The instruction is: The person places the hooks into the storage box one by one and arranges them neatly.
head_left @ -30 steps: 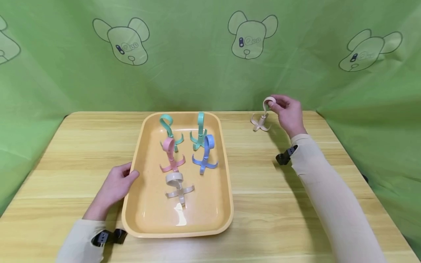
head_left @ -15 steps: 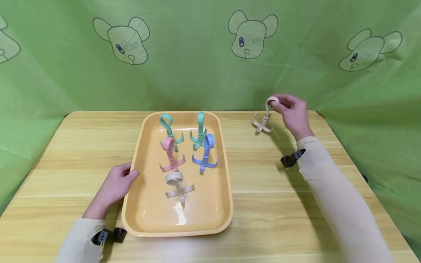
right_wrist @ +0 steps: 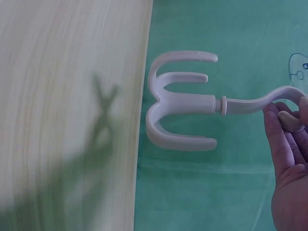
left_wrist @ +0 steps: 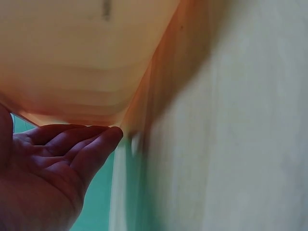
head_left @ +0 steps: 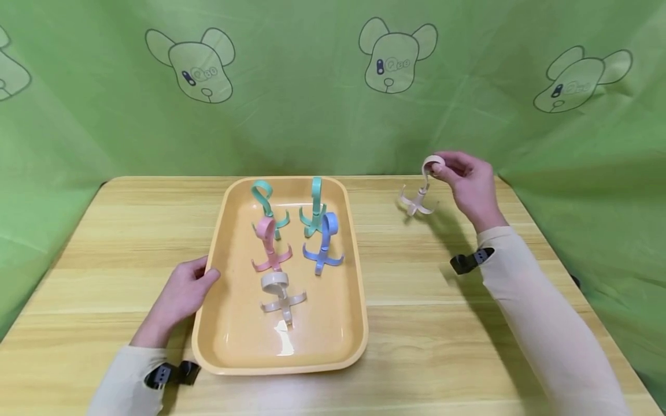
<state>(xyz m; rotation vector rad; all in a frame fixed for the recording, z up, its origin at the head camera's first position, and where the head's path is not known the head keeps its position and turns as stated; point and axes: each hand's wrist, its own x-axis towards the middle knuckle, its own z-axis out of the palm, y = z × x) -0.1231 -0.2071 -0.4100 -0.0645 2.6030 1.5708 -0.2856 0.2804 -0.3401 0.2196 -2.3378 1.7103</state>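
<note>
My right hand [head_left: 470, 188] pinches the curved top of a pale pink four-claw rotating hook [head_left: 416, 203] near the table's back right. The hook hangs claws down. In the right wrist view, the claw hook [right_wrist: 187, 103] stands apart from its shadow on the wood, so it is off the table. With its thumb over the rim, my left hand [head_left: 182, 292] holds the left side of a yellow-orange tray [head_left: 281, 367]. In the left wrist view, the fingers [left_wrist: 98, 151] of that hand lie against the tray's outer wall [left_wrist: 82, 91].
Inside the tray stand two green claw hooks [head_left: 267, 211], a pink one [head_left: 270, 254], a blue one [head_left: 324, 254] and a grey one [head_left: 283, 301]. Bare wooden table [head_left: 411, 323] lies right of the tray. A green curtain [head_left: 307, 127] hangs behind the table.
My right hand has drifted right and slightly nearer, carrying the pale pink hook, which has tilted a little. The left hand and the tray have stayed in place.
</note>
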